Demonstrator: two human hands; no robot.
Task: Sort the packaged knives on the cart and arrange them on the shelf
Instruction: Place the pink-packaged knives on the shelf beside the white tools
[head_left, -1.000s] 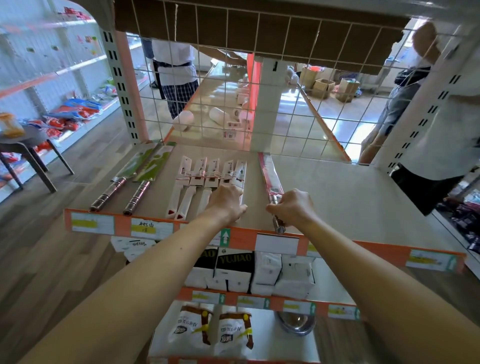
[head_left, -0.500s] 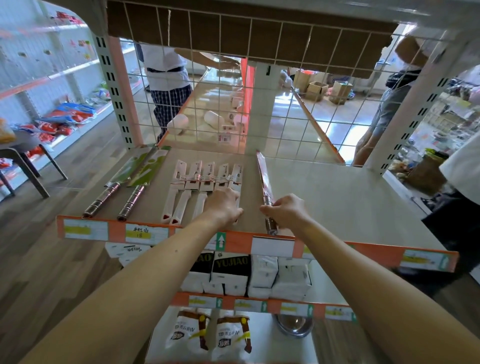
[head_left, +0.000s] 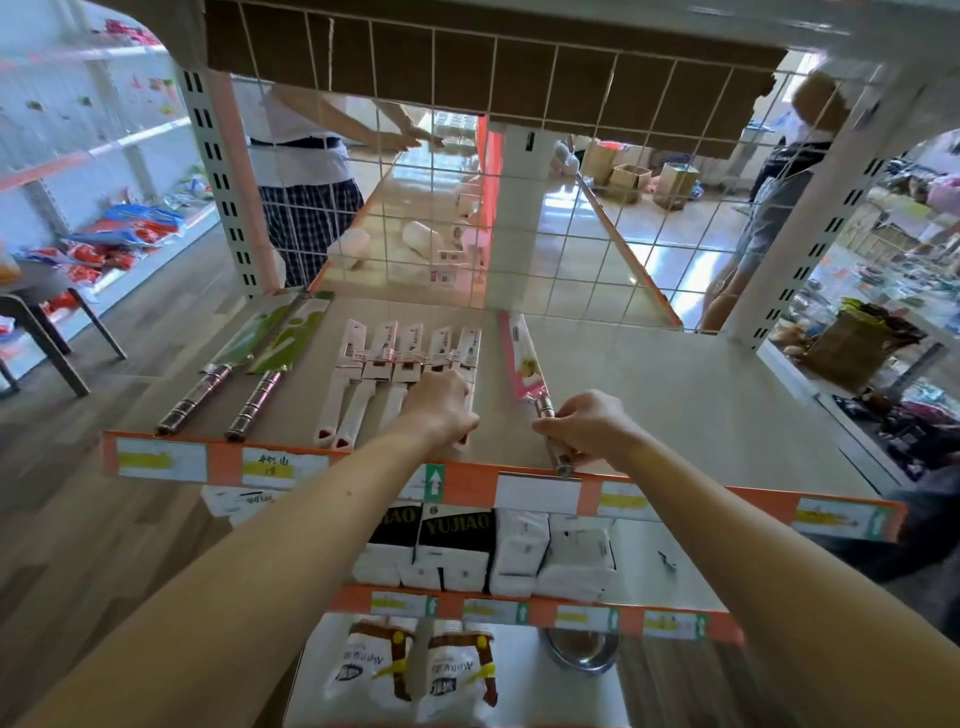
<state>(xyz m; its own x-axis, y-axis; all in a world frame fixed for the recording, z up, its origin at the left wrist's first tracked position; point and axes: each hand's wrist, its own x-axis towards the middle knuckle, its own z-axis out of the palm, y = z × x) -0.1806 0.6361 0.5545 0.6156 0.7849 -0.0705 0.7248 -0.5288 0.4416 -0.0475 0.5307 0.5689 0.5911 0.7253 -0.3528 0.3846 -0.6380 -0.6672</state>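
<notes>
On the grey shelf (head_left: 675, 395) lie two knives in green packaging (head_left: 270, 353) with steel handles at the left, and a row of several white-handled knives (head_left: 384, 364) in white cards in the middle. My left hand (head_left: 441, 405) rests closed over the handles at the right end of that row. A knife in pink packaging (head_left: 522, 364) lies to the right of them. My right hand (head_left: 587, 431) grips its steel handle near the shelf's front edge. No cart is in view.
A wire grid (head_left: 519, 223) backs the shelf, with people standing behind it. An orange price strip (head_left: 467, 483) runs along the front edge. Lower shelves hold white and black packs (head_left: 488, 545), pouches (head_left: 410, 670) and a steel bowl (head_left: 582, 649). A stool (head_left: 36, 322) stands at the left.
The pink-packaged knife has straightened and slid slightly on the shelf under my right hand. My left hand has stayed on the white-handled knives. The camera has tilted a little.
</notes>
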